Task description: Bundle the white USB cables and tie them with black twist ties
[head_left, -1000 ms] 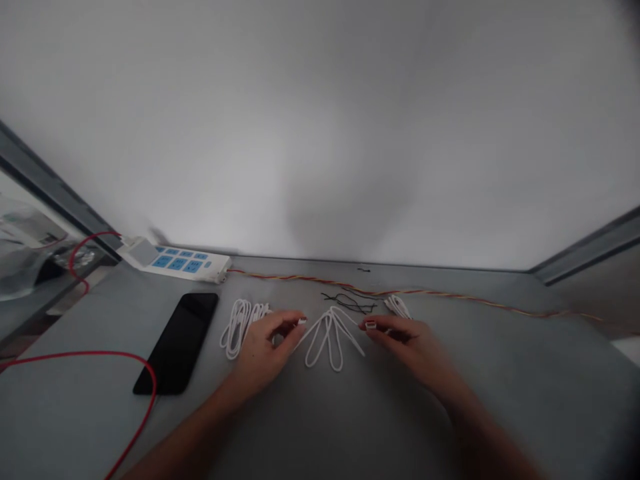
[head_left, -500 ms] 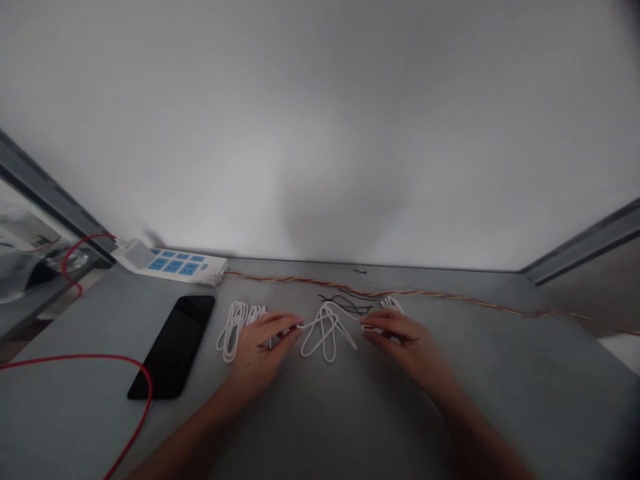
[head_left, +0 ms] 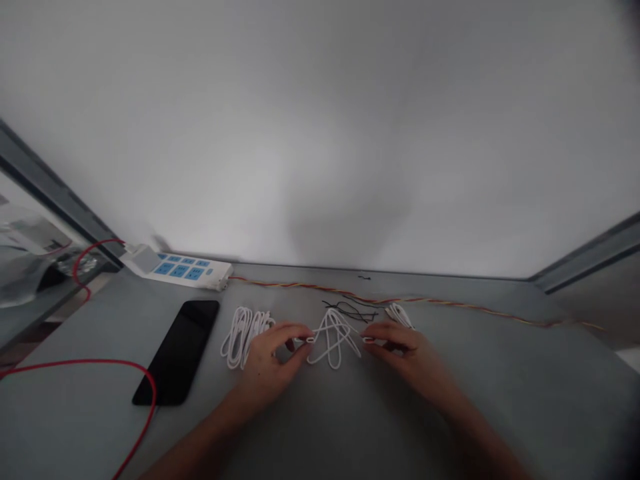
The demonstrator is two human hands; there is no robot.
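A white cable (head_left: 334,339) lies in loose, crossing loops on the grey table between my two hands. My left hand (head_left: 275,357) pinches one end of it between thumb and fingers. Its other end is held in the same kind of pinch by my right hand (head_left: 403,347). Coiled white cables (head_left: 244,337) rest just left of my left hand, which partly covers them. Beyond my right hand, another white coil (head_left: 399,315) shows only in part. Several thin black ties (head_left: 350,310) lie behind the loose loops.
A black phone (head_left: 179,353) lies at the left, with a red cable (head_left: 100,362) crossing its lower corner. A white power strip (head_left: 187,270) with a plugged-in adapter sits by the wall. From it a twisted red and yellow wire (head_left: 425,300) runs right along the table's back.
The view has shifted slightly, so everything sits a little lower and to the right. Both hands keep their pinch on the white cable, and its loops have changed shape slightly.
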